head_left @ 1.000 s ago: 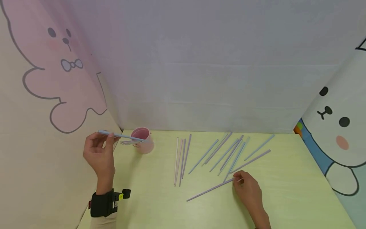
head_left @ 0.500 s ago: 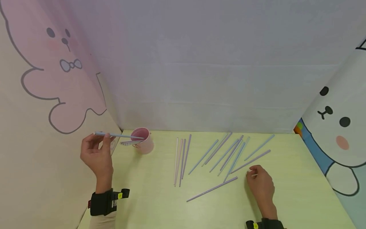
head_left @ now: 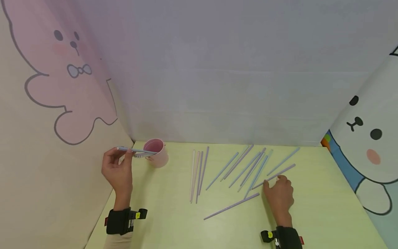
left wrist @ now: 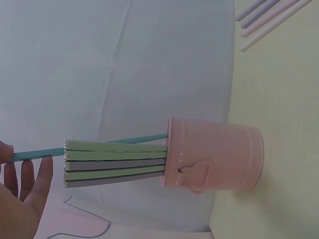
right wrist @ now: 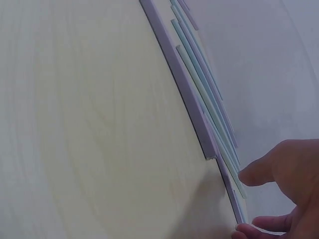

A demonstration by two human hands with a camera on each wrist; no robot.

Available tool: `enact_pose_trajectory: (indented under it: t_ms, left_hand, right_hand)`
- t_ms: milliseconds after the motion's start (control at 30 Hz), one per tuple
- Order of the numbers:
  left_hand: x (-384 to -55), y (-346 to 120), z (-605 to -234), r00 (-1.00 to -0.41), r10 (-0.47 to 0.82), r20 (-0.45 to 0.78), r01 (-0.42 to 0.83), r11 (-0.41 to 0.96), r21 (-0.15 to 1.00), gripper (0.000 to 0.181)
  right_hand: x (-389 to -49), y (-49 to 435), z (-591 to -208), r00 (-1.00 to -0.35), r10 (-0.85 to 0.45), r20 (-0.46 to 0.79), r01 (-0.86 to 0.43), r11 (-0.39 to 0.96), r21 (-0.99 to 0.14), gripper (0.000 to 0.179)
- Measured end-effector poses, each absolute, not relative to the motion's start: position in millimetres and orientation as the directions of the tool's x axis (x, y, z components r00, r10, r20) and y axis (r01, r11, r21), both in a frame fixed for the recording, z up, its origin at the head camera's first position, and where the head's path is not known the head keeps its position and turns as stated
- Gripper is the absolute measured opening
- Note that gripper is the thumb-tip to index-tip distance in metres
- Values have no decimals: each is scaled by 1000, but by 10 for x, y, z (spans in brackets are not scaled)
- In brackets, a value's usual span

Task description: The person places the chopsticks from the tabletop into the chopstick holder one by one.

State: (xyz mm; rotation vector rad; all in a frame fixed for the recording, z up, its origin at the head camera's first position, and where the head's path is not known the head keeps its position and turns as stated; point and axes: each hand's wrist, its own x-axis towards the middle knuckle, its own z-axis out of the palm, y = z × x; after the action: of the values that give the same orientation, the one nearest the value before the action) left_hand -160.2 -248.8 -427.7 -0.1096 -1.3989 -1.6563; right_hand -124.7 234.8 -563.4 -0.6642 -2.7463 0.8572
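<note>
My left hand [head_left: 119,171] pinches a thin blue stick [left wrist: 35,154] between thumb and fingers, its far end inside the mouth of a pink bucket [head_left: 160,159]. Several green and grey sticks [left wrist: 117,164] lean out of that bucket towards the hand. Over on the right, my right hand [head_left: 280,199] is low at a purple stick [head_left: 289,167], thumb and forefinger spread apart along it. In the right wrist view the thumb [right wrist: 259,172] and fingertips appear close around the sticks. Nearer the front lies another purple stick [head_left: 231,206].
Several blue and purple sticks [head_left: 221,171] lie slanted across the middle of the pale yellow table [head_left: 174,224], some crossing. A row of white, pink and purple sticks [head_left: 194,174] lies right of the bucket. A light curtain [head_left: 233,103] stands behind the table.
My right hand has let go of the front purple stick, drawn away to the right, then come forward to the purple stick behind it. The left hand has shifted slightly right towards the bucket.
</note>
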Motion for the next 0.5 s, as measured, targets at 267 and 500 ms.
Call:
enact_pose_trajectory:
  t_ms: [267,500]
  left_hand:
    - [-1581,-2442,-4350,-589,-566,577,654,86,752,28]
    - [-1499,-2374,-4269,-582,-539,609,619,192,762,28]
  right_hand:
    - [-1270,2355,-5701,-887,462,30,371,749,-549,64]
    - [-1297,2375,-5691,-880,474,7,390,733,-557,67]
